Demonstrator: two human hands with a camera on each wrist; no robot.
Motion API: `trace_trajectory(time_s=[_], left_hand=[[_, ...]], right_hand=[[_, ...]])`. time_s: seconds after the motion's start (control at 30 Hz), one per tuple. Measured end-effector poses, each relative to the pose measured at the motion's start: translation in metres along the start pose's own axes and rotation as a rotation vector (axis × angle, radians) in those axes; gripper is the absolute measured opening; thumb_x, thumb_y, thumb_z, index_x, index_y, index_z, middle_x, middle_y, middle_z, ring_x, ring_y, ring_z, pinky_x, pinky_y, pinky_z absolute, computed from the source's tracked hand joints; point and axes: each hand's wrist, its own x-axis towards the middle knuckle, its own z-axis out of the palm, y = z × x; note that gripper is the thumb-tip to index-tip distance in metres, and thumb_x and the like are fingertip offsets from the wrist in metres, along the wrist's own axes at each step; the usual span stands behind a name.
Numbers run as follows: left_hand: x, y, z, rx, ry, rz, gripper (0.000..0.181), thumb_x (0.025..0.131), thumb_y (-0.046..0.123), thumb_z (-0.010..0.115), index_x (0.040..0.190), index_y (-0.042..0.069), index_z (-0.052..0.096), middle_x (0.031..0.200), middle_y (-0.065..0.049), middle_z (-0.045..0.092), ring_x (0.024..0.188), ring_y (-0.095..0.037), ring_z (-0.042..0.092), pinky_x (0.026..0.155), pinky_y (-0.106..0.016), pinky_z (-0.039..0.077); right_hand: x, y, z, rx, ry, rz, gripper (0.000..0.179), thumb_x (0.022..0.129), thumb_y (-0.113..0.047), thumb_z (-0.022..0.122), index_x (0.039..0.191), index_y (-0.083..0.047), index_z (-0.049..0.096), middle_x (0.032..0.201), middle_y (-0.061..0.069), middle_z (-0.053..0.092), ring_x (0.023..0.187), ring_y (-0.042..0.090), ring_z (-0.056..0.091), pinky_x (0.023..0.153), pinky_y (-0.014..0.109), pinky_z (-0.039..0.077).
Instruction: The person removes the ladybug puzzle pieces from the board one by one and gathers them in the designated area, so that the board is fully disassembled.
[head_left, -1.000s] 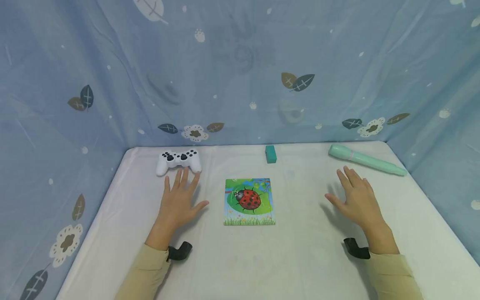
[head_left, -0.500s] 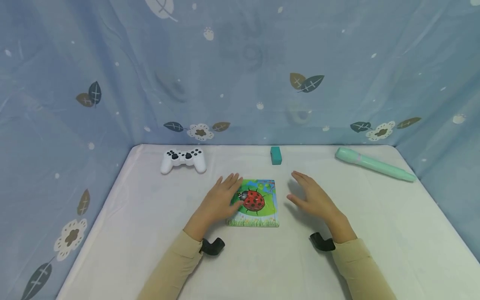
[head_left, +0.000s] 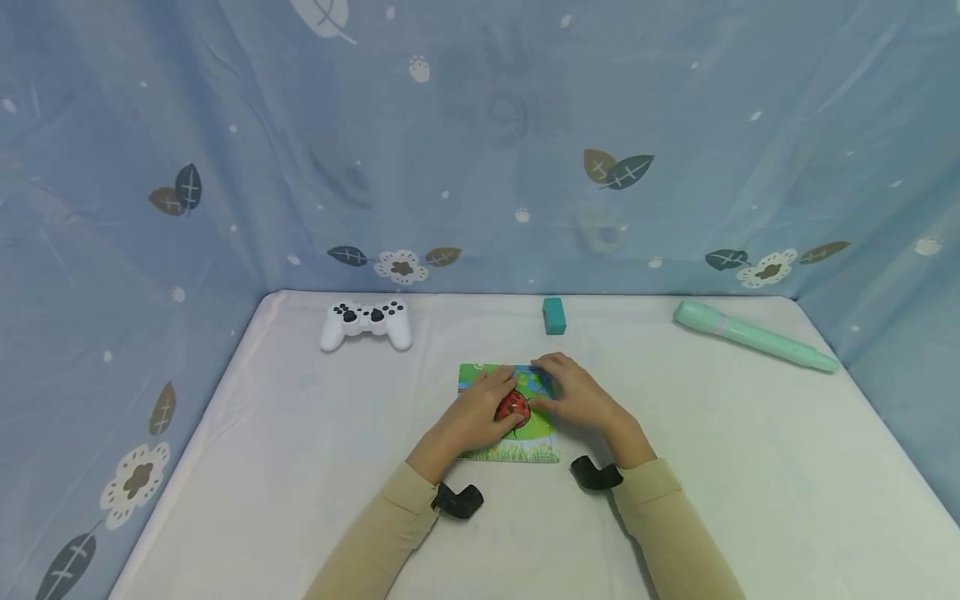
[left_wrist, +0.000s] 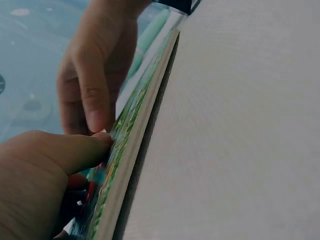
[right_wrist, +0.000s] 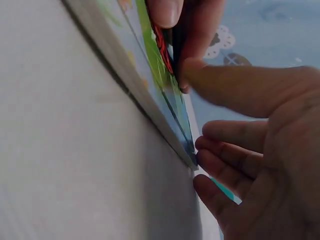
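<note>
White tablecloth spreads wide, ladybug picture puzzle lying flat around its middle! Left hand rests across the puzzle's 9 o'clock side, fingers extended; right hand sits at its 2 o'clock edge, fingers loose, clasping nothing. Outward: mint-green microphone-shaped wand at 2, white game controller at 10, teal block at 1!

White game controller — teal block — mint-green wand.
</note>
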Motion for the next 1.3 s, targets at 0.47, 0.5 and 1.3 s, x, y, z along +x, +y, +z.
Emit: trace_trajectory(time_s=[0.47,0.5,1.3], left_hand=[[-0.003,-0.003,0.008,-0.001,0.048,0.013,0.063,0.093,0.043,0.057,0.139,0.002,0.046,0.15,-0.011,0.037,0.14,-0.023,0.034,0.118,-0.041,0.026],[-0.003,-0.003,0.008,-0.002,0.048,0.016,0.063,0.093,0.043,0.057,0.139,0.002,0.046,0.15,-0.012,0.038,0.14,-0.023,0.034,0.118,-0.041,0.026],[-0.003,-0.005,0.011,-0.011,0.067,0.001,0.063,0.092,0.044,0.057,0.139,0.003,0.047,0.15,-0.009,0.039,0.139,-0.023,0.035,0.117,-0.041,0.028]], right_hand=[[-0.003,0.006,0.007,0.021,0.009,-0.041,0.055,0.082,-0.023,0.074,0.128,-0.001,0.055,0.129,0.017,0.047,0.122,0.035,0.045,0.102,0.053,0.042],[-0.003,0.007,0.007,0.023,0.012,-0.039,0.054,0.082,-0.022,0.075,0.127,-0.001,0.055,0.129,0.017,0.047,0.121,0.035,0.045,0.102,0.053,0.042],[0.011,0.004,0.002,-0.02,-0.051,-0.029,0.044,0.077,-0.024,0.079,0.112,-0.005,0.061,0.114,0.009,0.051,0.109,0.028,0.043,0.096,0.048,0.045]])
